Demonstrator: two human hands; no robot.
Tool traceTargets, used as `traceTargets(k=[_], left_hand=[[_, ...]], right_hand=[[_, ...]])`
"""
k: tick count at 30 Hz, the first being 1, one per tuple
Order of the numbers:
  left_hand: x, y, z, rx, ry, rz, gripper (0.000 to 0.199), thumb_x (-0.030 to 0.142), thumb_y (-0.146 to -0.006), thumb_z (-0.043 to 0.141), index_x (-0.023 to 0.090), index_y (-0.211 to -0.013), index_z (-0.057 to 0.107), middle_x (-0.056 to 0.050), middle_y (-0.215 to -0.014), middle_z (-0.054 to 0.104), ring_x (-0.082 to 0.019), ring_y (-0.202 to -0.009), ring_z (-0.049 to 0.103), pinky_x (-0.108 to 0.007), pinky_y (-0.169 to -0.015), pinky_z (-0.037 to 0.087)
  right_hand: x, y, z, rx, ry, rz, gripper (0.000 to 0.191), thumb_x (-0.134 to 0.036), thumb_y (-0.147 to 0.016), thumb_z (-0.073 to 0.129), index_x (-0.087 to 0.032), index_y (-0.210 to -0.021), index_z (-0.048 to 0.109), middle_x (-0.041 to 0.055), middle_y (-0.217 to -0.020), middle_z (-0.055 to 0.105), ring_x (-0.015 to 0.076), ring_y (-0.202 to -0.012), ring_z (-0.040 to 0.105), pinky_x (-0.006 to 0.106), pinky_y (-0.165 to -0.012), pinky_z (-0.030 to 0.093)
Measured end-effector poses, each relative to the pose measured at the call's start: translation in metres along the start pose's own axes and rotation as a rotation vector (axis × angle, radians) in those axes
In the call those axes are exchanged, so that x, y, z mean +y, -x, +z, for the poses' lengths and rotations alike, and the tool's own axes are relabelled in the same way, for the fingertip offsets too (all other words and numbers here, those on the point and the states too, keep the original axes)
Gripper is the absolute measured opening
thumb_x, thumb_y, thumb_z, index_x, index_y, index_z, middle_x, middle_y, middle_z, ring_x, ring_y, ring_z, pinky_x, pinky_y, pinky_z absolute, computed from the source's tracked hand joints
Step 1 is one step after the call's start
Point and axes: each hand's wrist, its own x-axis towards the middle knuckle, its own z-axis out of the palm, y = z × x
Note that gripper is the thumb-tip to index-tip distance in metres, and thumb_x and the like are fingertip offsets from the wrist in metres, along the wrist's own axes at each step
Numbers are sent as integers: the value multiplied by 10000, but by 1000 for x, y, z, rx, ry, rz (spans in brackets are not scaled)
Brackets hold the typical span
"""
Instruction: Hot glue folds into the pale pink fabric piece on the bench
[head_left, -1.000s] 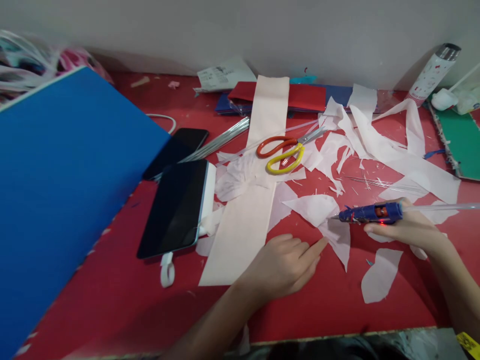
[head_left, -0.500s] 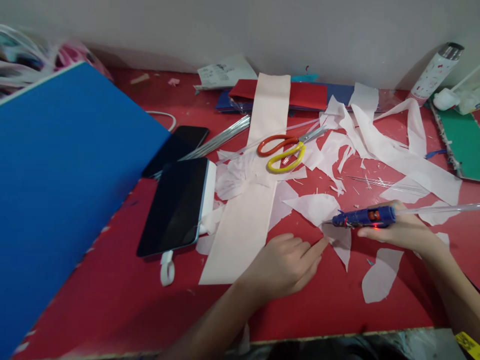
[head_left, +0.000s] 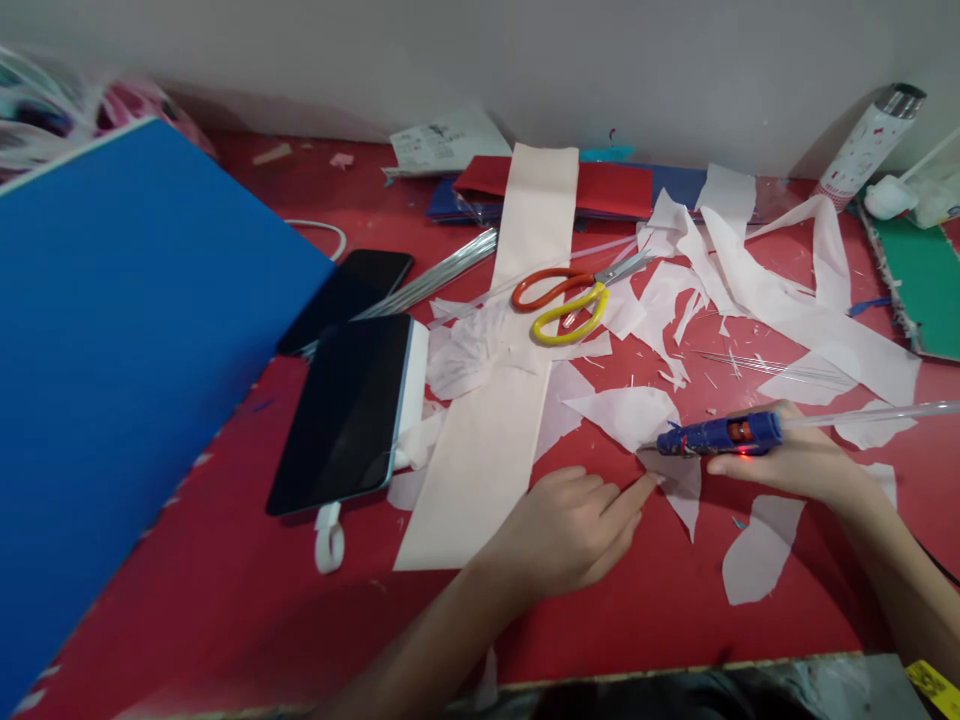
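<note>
My right hand (head_left: 814,465) is closed around a blue hot glue gun (head_left: 720,434). A clear glue stick (head_left: 885,414) runs out of its back, and a red light glows on its side. The nozzle meets a white petal-shaped paper piece (head_left: 626,415). My left hand (head_left: 577,535) lies low on the table with its index finger stretched out. That fingertip touches a second pale paper piece (head_left: 681,490) just below the nozzle. Another cut petal (head_left: 763,550) rests nearer the front edge. Scissors (head_left: 577,300) with red and yellow handles lie partly opened beyond my hands.
A long cream paper strip (head_left: 480,480) crosses the red table (head_left: 225,600). Left of it are a tablet (head_left: 345,410), a phone (head_left: 352,290), a wire bundle (head_left: 439,275) and a big blue board (head_left: 135,360). Paper scraps (head_left: 817,320) and a bottle (head_left: 870,145) are at the right.
The glue gun has shifted slightly left, its tip still at the paper. My left hand stays nearly where it was. The whole view has moved a little.
</note>
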Motion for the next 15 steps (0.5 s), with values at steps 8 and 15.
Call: traceTargets(k=[8, 15], left_hand=[[1, -2, -2, 6, -4, 2, 311, 194, -914, 349, 105, -1087, 591, 5, -578, 584, -132, -485, 497, -277, -481, 385], [0, -1, -1, 2, 0, 8, 315, 191, -917, 348, 105, -1077, 605, 7, -566, 571, -135, -475, 481, -282, -466, 380]], right_hand=[[-1, -1, 0, -36, -12, 37, 364, -495, -732, 626, -230, -955, 738, -6, -692, 716, 139, -539, 599, 230, -509, 457], [-3, 0, -2, -27, -40, 92, 340, -519, -696, 638, -223, -833, 732, -5, -683, 706, 135, -546, 579, 232, -509, 444]])
